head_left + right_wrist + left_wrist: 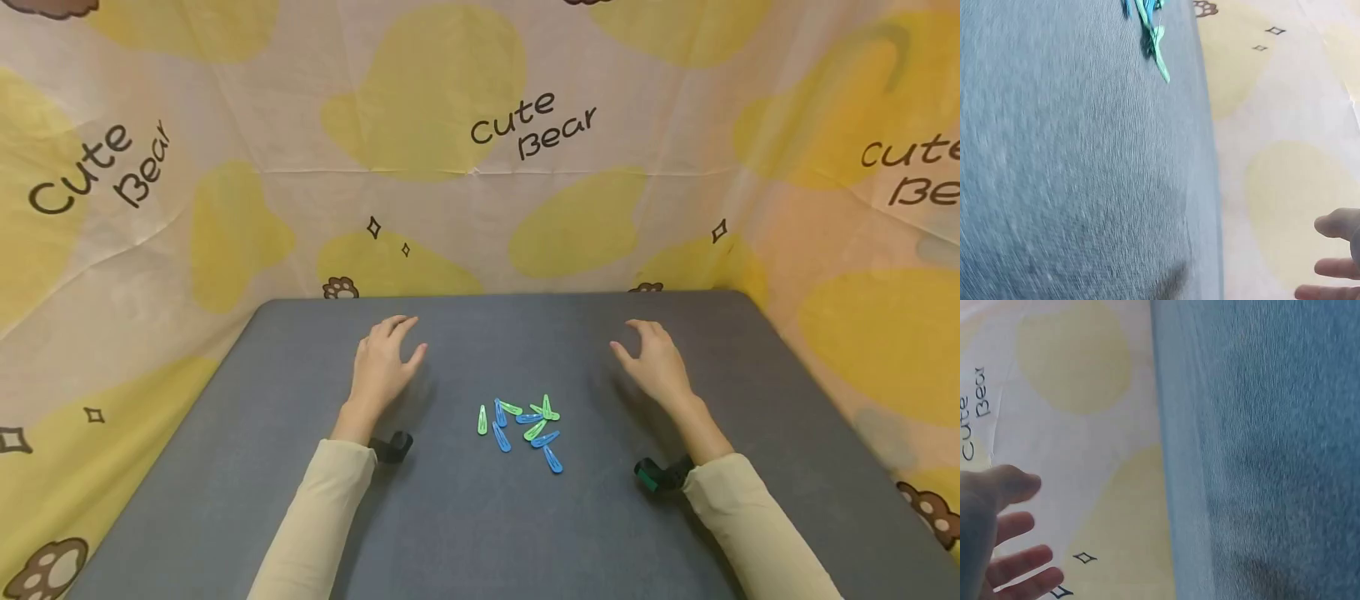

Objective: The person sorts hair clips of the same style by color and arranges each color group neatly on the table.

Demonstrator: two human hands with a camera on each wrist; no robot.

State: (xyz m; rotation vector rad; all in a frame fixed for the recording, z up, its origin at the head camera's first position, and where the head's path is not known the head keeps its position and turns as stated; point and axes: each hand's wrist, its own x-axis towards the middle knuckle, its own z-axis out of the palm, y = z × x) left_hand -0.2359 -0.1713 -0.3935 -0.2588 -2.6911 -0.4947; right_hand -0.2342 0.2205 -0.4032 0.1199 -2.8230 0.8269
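Note:
Several green and blue snap hair clips lie loosely grouped on the grey table, between the two hands. A green clip (482, 420) sits at the group's left side, and a blue clip (552, 460) is the one closest to the person. Some clips overlap at the right of the group. My left hand (378, 367) hovers left of the clips, fingers relaxed and holding nothing. To their right, my right hand (657, 365) is likewise raised with loose fingers and nothing in it. The right wrist view catches part of the group, including a green clip (1159, 56), at its top edge.
The grey table (450, 533) has rounded far corners. A cloth backdrop (450, 225) with yellow patches and "Cute Bear" lettering hangs behind it and along both sides. Dark camera mounts are worn at the left wrist (392, 447) and right wrist (664, 475).

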